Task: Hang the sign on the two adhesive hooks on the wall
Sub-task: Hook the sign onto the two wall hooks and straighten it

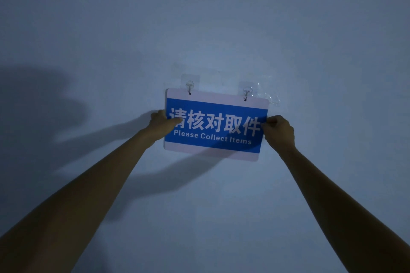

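Note:
A blue and white sign (216, 115) reading "Please Collect Items" lies flat against the wall, slightly tilted down to the right. Two clear adhesive hooks are stuck above it: the left hook (190, 85) and the right hook (247, 91). Each hook's tip sits in a small hole at the sign's top edge. My left hand (163, 123) pinches the sign's left edge, thumb over the front. At the right edge, my right hand (278, 129) grips the sign the same way.
The plain pale wall (221, 17) fills the view in dim light. Shadows of my arms fall on it to the left and below the sign. A patch of clear film (271, 95) clings to the wall beside the right hook.

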A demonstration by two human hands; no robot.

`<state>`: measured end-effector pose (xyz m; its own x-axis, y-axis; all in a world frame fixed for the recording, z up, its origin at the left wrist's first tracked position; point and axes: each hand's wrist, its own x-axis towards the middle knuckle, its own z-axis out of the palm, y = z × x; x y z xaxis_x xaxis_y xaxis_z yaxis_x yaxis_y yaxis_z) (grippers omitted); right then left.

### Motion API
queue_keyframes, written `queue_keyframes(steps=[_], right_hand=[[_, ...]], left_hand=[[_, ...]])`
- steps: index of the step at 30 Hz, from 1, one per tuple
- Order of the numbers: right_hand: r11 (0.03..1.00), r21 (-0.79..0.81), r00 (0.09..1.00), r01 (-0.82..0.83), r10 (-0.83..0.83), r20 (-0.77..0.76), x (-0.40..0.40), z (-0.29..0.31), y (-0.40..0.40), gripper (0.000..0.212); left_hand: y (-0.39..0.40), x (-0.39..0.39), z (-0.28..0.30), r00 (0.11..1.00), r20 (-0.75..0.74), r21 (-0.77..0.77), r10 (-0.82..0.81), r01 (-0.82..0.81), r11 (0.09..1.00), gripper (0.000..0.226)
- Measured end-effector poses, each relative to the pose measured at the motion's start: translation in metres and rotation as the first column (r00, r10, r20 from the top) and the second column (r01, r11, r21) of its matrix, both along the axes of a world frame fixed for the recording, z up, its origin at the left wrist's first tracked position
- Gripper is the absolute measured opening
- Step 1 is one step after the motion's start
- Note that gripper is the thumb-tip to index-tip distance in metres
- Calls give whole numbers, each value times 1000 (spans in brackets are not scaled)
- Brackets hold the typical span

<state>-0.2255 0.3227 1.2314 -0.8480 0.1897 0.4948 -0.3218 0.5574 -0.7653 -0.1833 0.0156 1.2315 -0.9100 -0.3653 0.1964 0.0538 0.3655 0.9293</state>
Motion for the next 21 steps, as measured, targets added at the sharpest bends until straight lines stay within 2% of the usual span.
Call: queue_keyframes(steps=[2,6,7,11,13,16,19,21], right_hand=[[998,-37,998,-56,57,19,4,0,3,31],[990,-33,990,-140,141,21,10,1,12,34],[989,-25,989,-147,148,17,11,2,13,35],[986,48,987,-160,159,28,14,2,10,34],[987,47,987,-156,154,44,13,2,9,34],[985,25,982,-170,167,85,15,2,7,37],[984,3,975,-178,176,136,15,1,5,39],[985,-8,972,-174,173,156,15,0,3,41]], left_hand=[[-8,-14,-9,999,-38,12,-6,6,1000,67],[7,5,-3,998,-55,35,-22,24,999,38],[7,4,-3,998,-55,38,-27,29,999,36],[1,1,-7,999,-22,32,-48,49,998,68],[-4,-1,-7,998,-14,34,-63,63,997,75],[-1,11,-3,998,1,4,-68,68,998,72],[6,22,-1,998,23,-19,-66,67,998,54],[8,20,-6,998,43,-43,-46,48,998,51]])
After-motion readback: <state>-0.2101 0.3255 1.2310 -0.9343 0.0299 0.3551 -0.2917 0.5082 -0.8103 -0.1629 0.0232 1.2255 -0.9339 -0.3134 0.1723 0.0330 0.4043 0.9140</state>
